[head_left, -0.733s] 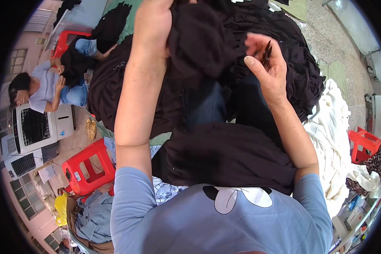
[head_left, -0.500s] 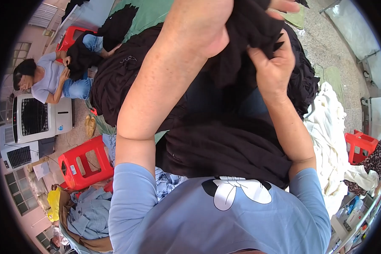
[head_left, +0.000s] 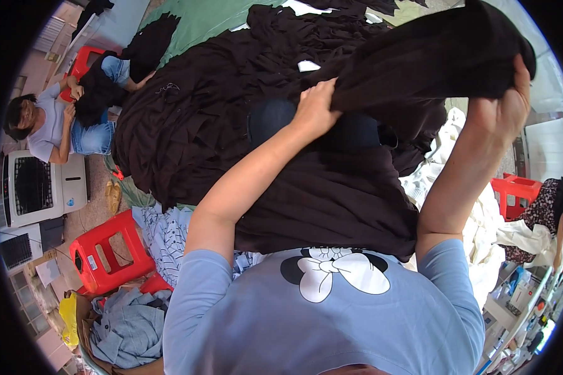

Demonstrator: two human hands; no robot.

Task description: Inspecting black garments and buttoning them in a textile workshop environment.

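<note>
A dark, nearly black garment (head_left: 428, 59) is stretched between my two hands, its cloth raised and spread toward the upper right. My left hand (head_left: 317, 107) is closed on its left end, above my knees. My right hand (head_left: 503, 107) grips the right edge, with fingers partly hidden by the fabric. Across my lap lies more dark cloth (head_left: 325, 200); whether it joins the held piece I cannot tell. Beyond and left of my knees spreads a big pile of dark garments (head_left: 187, 134).
White cloth (head_left: 472, 244) is heaped on my right, near a red stool (head_left: 516, 194). To my left are another red stool (head_left: 112, 253), blue printed cloth (head_left: 162, 231) and a container of blue clothes (head_left: 128, 328). A seated person (head_left: 50, 122) handles dark cloth at far left.
My right hand has swung out to the right, pulling the garment wide. My left hand has come down and back toward my knees, still on the cloth.
</note>
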